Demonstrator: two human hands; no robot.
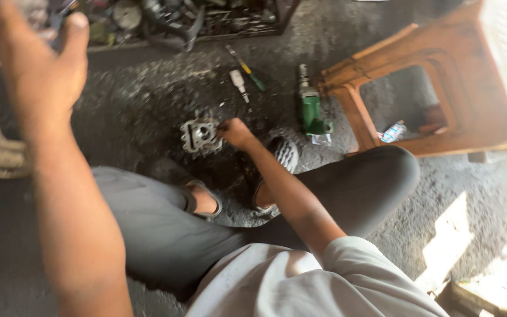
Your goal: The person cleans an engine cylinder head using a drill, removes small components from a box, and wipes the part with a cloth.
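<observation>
The right hand [235, 132] pinches the edge of a grey finned metal engine cylinder block [200, 136] lying on the dark floor [148, 100] left of the green power drill [312, 111], seemingly repositioning it; a firmer grasp seems needed. The left hand [36, 64] hangs raised, open, empty.

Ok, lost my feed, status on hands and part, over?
Right hand on the grey metal engine part on the floor. Left hand raised, open, holding nothing visible. Green power tool and screwdrivers lie beyond.
</observation>
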